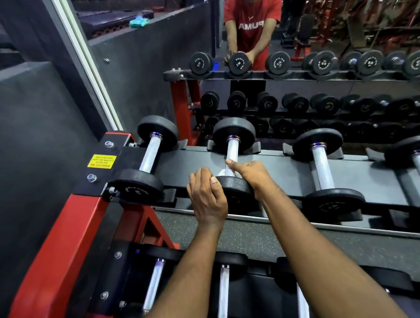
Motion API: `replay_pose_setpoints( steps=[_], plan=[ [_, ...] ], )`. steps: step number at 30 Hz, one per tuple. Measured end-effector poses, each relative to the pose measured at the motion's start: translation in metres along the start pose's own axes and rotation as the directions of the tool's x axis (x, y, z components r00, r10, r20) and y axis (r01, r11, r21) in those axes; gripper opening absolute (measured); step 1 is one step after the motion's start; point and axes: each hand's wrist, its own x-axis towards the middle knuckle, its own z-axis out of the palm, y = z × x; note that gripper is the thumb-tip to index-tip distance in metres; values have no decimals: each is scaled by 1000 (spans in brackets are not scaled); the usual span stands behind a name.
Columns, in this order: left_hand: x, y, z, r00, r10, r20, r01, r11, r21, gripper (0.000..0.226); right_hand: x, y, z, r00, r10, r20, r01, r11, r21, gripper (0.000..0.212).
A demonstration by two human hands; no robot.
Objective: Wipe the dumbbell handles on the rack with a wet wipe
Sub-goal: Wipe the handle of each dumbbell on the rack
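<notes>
Several black-headed dumbbells with silver knurled handles lie across the top shelf of the rack (288,170). Both hands are on the second dumbbell (232,148) from the left. My left hand (207,197) grips its near head (237,190) from the left, thumb on top. My right hand (249,175) is curled round the near end of the handle, thumb pointing along it. A small white patch under that palm looks like the wet wipe (221,172); most of it is hidden.
Other dumbbells lie to the left (151,153) and right (321,164) on the same shelf, and more on the lower shelf (223,293). The rack's red frame (60,248) and a dark wall close off the left. A mirror (256,88) stands behind the rack.
</notes>
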Motion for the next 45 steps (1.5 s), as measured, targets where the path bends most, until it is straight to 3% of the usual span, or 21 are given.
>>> replay_pose_setpoints(
  steps=[2, 5, 11, 14, 17, 22, 25, 34, 37, 42, 45],
  plan=[
    [0, 1, -1, 1000, -7, 10, 6, 1000, 13, 25, 0, 2, 0, 992, -39, -118, 37, 999, -19, 61],
    [-1, 3, -6, 999, -18, 49, 15, 999, 48, 24, -4, 0, -1, 951, -168, -261, 156, 986, -66, 40],
    [-2, 15, -23, 977, -100, 189, 64, 981, 185, 28, -28, -8, -5, 866, -332, -375, 267, 939, -216, 6],
    [4, 17, -32, 953, -122, 278, 58, 972, 227, 17, -47, -12, -6, 830, -377, -411, 295, 922, -249, 7],
    [9, 24, -43, 956, -118, 268, 56, 972, 230, 13, -64, -16, -11, 813, -376, -444, 327, 927, -187, 8],
    [9, 43, -65, 983, 61, 173, -74, 995, 70, 30, -91, -24, -31, 811, -362, -460, 317, 932, -175, 11],
    [6, 58, -68, 974, 88, 210, -97, 995, 33, 20, -105, -30, -49, 810, -359, -464, 310, 933, -181, 12],
    [-40, 110, -24, 942, 138, 305, -141, 990, -13, 20, -113, -24, -130, 814, -351, -463, 293, 936, -195, 8],
    [-61, 138, 4, 934, 160, 319, -184, 982, 47, 19, -112, -17, -172, 799, -346, -492, 275, 938, -213, 8],
    [-86, 172, 51, 921, -10, 391, -51, 988, 147, 26, -101, 3, -230, 808, -302, -506, 236, 952, -192, 14],
    [-96, 180, 69, 868, -148, 475, 56, 978, 202, 43, -89, 15, -247, 833, -248, -494, 184, 967, -176, 14]
  ],
)
